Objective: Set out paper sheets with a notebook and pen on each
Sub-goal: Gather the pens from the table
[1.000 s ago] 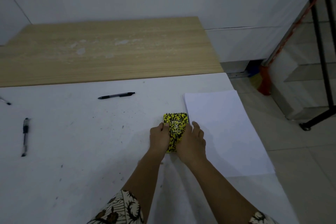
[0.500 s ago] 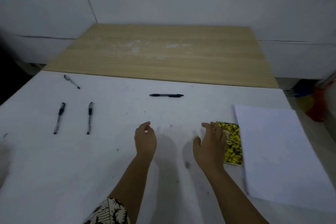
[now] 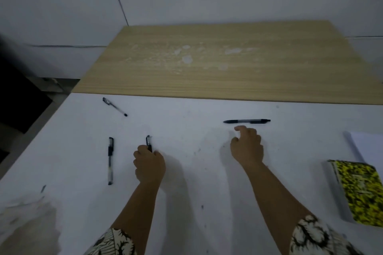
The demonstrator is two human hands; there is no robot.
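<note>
My left hand (image 3: 149, 164) is closed around the lower end of a black pen (image 3: 148, 142) on the white table (image 3: 186, 192). My right hand (image 3: 247, 147) hovers with fingers apart just below another black pen (image 3: 246, 121), not touching it. A yellow-and-black patterned notebook stack (image 3: 358, 190) lies at the right, beside the corner of a white paper sheet (image 3: 366, 145). Two more pens lie at the left: one upright in view (image 3: 110, 160) and one slanted farther back (image 3: 114, 106).
A light wooden tabletop (image 3: 228, 64) adjoins the white table at the back, against a grey wall. The white table's left edge drops to a dark gap (image 3: 18, 105). A blurred pale patch (image 3: 22, 227) fills the lower left corner.
The view has swung left. Both hands left the notebook; my left hand reached to the pen on the left and closed on it, and my right hand moved up toward the middle pen.
</note>
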